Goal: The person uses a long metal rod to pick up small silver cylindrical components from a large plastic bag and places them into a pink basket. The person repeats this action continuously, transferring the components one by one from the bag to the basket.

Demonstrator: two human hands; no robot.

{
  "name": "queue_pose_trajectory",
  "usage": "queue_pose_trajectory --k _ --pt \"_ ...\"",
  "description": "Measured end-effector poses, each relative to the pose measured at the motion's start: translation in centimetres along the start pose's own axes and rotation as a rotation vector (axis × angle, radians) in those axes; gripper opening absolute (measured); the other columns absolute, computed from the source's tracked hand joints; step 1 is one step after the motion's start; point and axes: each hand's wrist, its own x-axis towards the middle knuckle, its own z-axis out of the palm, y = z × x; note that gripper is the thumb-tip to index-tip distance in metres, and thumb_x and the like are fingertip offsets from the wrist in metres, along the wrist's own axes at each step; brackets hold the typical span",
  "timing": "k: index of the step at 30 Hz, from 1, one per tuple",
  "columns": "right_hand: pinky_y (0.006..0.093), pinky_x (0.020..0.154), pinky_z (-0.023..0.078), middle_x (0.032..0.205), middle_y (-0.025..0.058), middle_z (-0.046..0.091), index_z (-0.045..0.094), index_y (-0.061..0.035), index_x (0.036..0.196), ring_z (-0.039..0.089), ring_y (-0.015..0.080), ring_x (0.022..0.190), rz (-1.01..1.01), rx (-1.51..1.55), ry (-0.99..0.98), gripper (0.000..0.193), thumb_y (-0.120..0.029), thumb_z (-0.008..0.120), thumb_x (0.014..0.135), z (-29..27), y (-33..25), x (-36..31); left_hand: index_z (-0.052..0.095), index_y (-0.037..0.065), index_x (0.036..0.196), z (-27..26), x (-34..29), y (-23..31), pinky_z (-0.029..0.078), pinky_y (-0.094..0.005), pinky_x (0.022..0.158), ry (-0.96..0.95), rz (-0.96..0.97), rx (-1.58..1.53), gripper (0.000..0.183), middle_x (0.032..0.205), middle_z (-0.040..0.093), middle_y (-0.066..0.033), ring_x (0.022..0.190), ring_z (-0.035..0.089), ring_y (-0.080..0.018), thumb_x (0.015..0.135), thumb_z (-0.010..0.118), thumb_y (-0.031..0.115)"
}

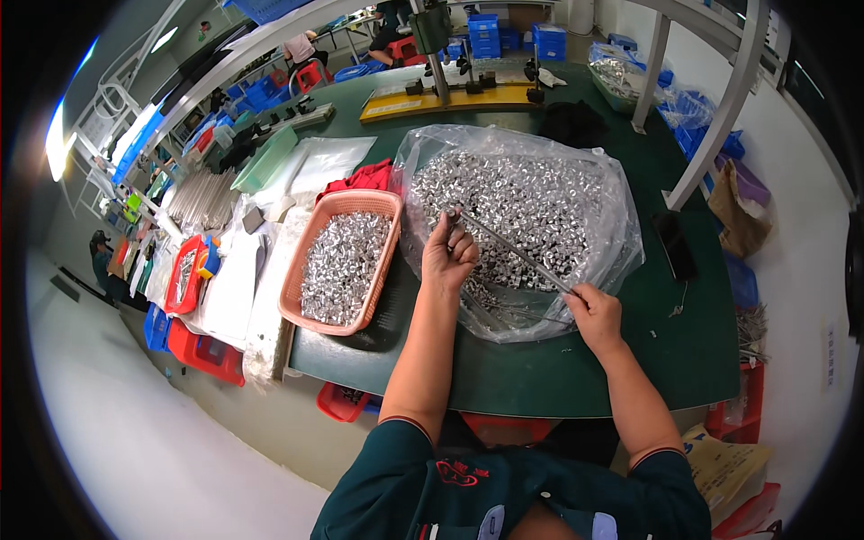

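Both of my hands are raised over a large clear plastic bag [621, 247] that lies spread on the table, heaped with small shiny metal pieces [513, 198]. My right hand [596, 317] grips the near end of a thin, straight metal rod [522, 254], which slants up and left across the heap. At its other end, my left hand [450, 256] is closed, thumb and forefinger pinching a small metal piece [453, 213] beside the rod tip. Whether that piece sits on the rod cannot be made out. More rods lie low in the bag, seen through the plastic.
Left of the bag stands a pink plastic basket [292, 292] of similar pieces, with a red cloth [360, 177] behind. A yellow-based fixture [450, 101] spans the back of the green table [531, 378]. At right are a black phone [675, 246] and a white frame post [720, 112].
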Motion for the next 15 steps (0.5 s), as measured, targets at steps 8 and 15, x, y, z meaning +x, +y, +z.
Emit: queue_pose_trajectory --k 8,15 --pt "0.0350 0.051 0.045 0.065 0.0119 0.060 0.061 -0.0054 0.077 0.060 0.0292 0.056 0.012 -0.004 0.003 0.014 -0.018 0.068 0.078 -0.19 -0.25 0.11 0.062 0.009 0.100 0.21 -0.08 -0.14 0.017 -0.0227 0.041 0.025 0.018 0.034 0.023 0.052 0.026 0.0057 0.043 0.019 -0.0066 0.092 0.057 0.029" --pt "0.0319 0.050 0.043 0.061 0.0124 0.057 0.061 -0.0033 0.078 0.058 0.0246 0.053 -0.020 0.002 0.021 0.013 -0.014 0.068 0.077 -0.12 -0.14 0.09 0.061 0.007 0.098 -0.08 -0.10 -0.27 0.016 -0.0228 0.042 0.010 0.026 0.041 0.021 0.053 0.026 0.0053 0.044 0.020 -0.0068 0.091 0.057 0.028"
